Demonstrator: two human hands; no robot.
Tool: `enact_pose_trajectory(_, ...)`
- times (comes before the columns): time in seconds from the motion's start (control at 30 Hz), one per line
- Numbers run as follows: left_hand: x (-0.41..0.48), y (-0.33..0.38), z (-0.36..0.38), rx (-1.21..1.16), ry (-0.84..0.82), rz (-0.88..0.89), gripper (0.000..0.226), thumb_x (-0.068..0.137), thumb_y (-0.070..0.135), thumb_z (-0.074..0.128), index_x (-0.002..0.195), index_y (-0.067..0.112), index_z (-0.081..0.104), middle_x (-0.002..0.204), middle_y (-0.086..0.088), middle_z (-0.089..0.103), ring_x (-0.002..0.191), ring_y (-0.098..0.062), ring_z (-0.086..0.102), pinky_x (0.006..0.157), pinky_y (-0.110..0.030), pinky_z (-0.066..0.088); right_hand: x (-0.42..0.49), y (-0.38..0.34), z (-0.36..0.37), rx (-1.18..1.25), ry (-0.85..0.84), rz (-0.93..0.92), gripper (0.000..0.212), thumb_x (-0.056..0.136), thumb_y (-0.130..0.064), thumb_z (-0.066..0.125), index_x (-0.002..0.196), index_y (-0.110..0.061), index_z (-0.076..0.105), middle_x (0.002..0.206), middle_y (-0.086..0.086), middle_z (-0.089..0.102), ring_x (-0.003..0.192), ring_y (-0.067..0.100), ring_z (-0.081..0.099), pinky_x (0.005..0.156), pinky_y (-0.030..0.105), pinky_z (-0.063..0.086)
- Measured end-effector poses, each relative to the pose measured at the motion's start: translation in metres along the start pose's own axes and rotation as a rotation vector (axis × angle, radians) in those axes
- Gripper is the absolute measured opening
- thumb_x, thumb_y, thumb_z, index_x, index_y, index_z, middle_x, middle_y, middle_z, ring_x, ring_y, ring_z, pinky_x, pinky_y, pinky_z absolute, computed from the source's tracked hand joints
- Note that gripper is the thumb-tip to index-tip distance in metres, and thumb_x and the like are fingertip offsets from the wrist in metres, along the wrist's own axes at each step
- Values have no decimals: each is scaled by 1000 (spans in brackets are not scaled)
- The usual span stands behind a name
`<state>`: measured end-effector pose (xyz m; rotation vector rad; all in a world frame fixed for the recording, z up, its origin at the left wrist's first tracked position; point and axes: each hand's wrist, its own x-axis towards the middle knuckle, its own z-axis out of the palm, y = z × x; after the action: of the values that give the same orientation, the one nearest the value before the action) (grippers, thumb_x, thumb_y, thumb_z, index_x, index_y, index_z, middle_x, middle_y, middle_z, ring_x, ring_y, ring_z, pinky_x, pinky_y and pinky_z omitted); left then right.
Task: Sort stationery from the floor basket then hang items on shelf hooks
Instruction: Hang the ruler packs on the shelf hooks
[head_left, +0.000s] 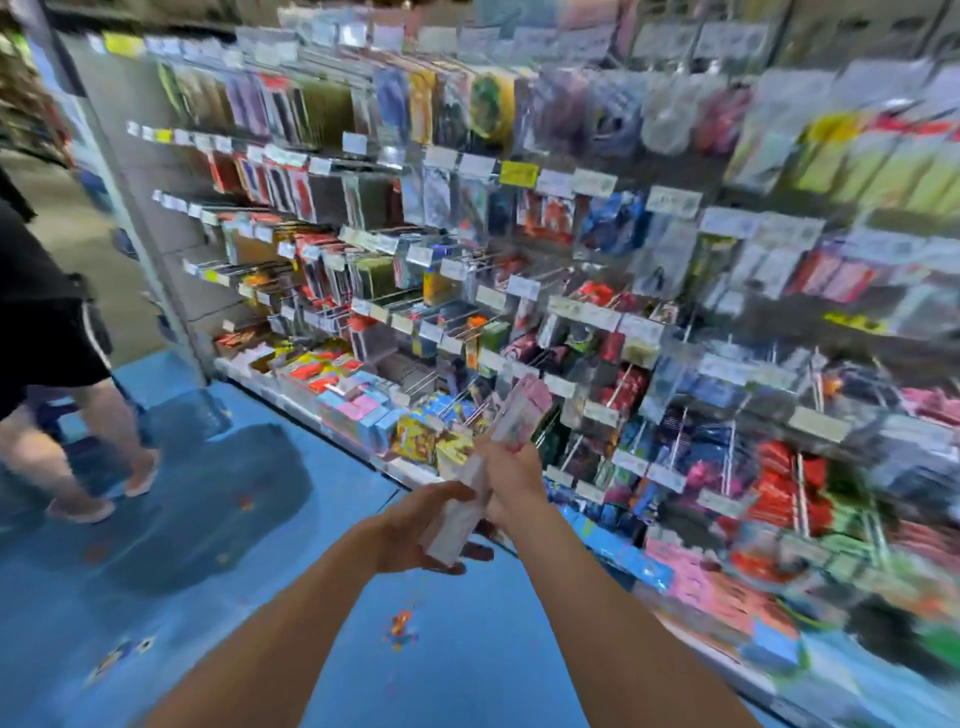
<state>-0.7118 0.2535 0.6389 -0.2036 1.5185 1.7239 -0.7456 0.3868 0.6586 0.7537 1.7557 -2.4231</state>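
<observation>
My left hand (415, 525) grips the lower end of a stack of clear, white and pink stationery packets (457, 525). My right hand (511, 475) holds another part of the bundle (522, 415), which sticks up toward the shelf. Both hands are out in front of me, close to the lower rows of the hook shelf (467, 291). The shelf is crowded with hanging packets and white price tags. Several bare metal hooks (421, 384) show just beyond the packets. The frame is blurred by motion, so print on the packets is unreadable. The floor basket is out of view.
Another person (57, 332) in black shorts and sandals stands on the blue floor (218, 561) at the left. The bottom ledge holds boxed goods (358, 400) in blue, pink and yellow. A grey upright (130, 197) ends the shelf at the left.
</observation>
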Motion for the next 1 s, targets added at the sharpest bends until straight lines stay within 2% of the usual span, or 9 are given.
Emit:
enact_pose_trajectory(0.23,53,63,16,197,-84,137,50,71,41,83,106,11,66,92,-9,69,76,-23,66,67,-35,57,50,-56,-30,-148,-129,-123,37,92,-30,76,114,-2,66,102,10,72,86,19,68,72,32,55)
enact_pose_trajectory(0.3,71,74,9,226,-49,173,50,74,45,81,105,9,67,96,-12,72,83,-27,69,70,-37,58,67,-66,-36,-221,-131,-135,17,93,-24,75,90,-10,66,83,-1,69,72,10,64,60,21,50)
enact_pose_trajectory(0.43,106,106,-18,231,-27,216,60,75,49,88,107,6,61,91,-13,72,86,-32,68,69,-39,57,109,-82,-22,-398,-32,-249,43,87,-21,81,55,-23,52,45,-16,48,53,10,49,53,25,37)
enact_pose_trajectory(0.53,130,142,-44,207,-21,251,41,92,39,71,107,3,60,78,-11,69,68,-25,68,62,-36,57,150,-90,3,-393,88,-337,26,81,-32,85,90,-15,67,80,-5,66,78,17,63,67,29,45)
enact_pose_trajectory(0.6,149,166,-67,208,20,262,42,94,43,67,106,3,62,76,-8,66,63,-22,65,61,-36,55,173,-95,25,-343,125,-316,72,83,-42,82,140,-8,54,134,7,59,127,30,57,100,40,48)
enact_pose_trajectory(0.67,170,187,-92,219,40,278,50,87,52,69,98,3,65,73,-6,67,62,-20,63,59,-34,54,195,-100,43,-247,97,-320,89,87,-41,76,157,-8,32,158,9,40,144,32,40,116,50,37)
enact_pose_trajectory(0.8,213,226,-137,223,218,359,73,73,71,78,102,6,63,88,-12,72,77,-28,65,69,-38,54,237,-106,55,-204,97,-147,73,101,-22,58,161,-13,19,164,5,26,148,31,32,119,45,31)
enact_pose_trajectory(0.9,232,256,-149,222,210,388,51,89,50,72,105,4,57,92,-16,68,78,-30,64,56,-32,55,257,-106,53,-238,77,-61,69,103,-23,57,161,-19,20,167,5,22,148,30,32,117,44,32)
enact_pose_trajectory(1.0,249,288,-154,80,168,567,39,100,37,59,107,0,66,101,-14,65,81,-24,63,65,-23,56,277,-107,45,-256,119,-69,68,100,-27,64,159,-18,30,164,3,28,145,28,37,117,43,37)
